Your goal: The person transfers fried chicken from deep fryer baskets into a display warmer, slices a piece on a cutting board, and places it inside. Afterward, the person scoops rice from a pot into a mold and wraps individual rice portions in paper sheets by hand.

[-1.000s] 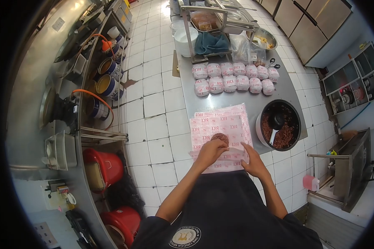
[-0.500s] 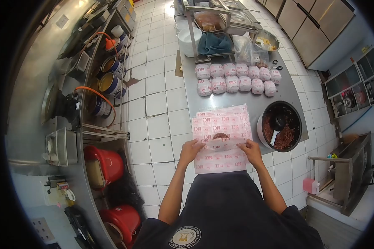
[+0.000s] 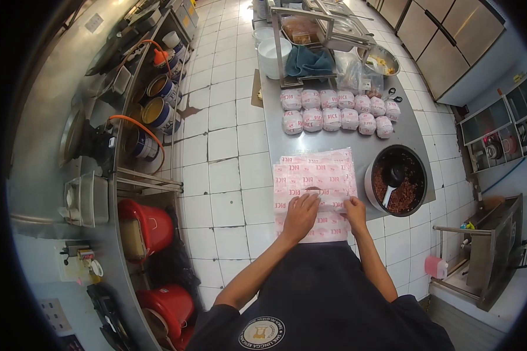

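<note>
A stack of white wrapping paper with pink print lies at the table's near edge. Its front part is folded up over a small brown rice mound, of which just a sliver shows. My left hand rests on the fold, fingers extended and lying over the covered mound. At the paper's right edge, my right hand pinches the folded sheet between thumb and fingers. To the right stands a dark round pot of reddish-brown rice, with a white-handled scoop in it.
Two rows of wrapped rice parcels sit farther up the steel table. Behind them are plastic bags, black-handled scissors, a blue cloth and white bowls. Red bins stand at left under a counter.
My left hand has left the paper's left edge and moved right onto the fold over the rice, covering most of the mound. My right hand stays at the right edge.
</note>
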`<state>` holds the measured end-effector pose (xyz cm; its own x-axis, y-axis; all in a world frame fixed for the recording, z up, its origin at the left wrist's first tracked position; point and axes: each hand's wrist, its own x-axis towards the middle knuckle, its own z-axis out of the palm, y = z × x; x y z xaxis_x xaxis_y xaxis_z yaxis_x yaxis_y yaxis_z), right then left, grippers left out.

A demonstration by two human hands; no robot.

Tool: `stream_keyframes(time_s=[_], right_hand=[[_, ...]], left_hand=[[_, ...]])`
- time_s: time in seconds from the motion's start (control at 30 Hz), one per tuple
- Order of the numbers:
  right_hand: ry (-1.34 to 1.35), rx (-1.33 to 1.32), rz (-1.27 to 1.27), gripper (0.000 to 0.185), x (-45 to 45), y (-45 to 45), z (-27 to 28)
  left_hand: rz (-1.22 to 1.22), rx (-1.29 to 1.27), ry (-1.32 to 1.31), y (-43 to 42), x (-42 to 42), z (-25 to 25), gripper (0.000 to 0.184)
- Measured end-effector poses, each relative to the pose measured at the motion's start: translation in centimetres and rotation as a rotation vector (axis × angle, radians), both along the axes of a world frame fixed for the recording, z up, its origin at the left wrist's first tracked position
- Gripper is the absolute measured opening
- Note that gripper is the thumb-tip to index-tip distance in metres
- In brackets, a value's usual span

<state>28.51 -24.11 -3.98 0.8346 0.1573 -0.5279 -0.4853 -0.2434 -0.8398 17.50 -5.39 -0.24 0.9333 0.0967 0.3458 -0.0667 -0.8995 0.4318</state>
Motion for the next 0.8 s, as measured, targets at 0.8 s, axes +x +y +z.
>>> stream_keyframes(time_s=[0.8], right_hand=[[-0.444, -0.043, 0.827, 0.015, 8.8, 6.5, 6.4]], left_hand=[[0.187, 0.119, -0.08, 1.7, 3.8, 3.4, 0.033]])
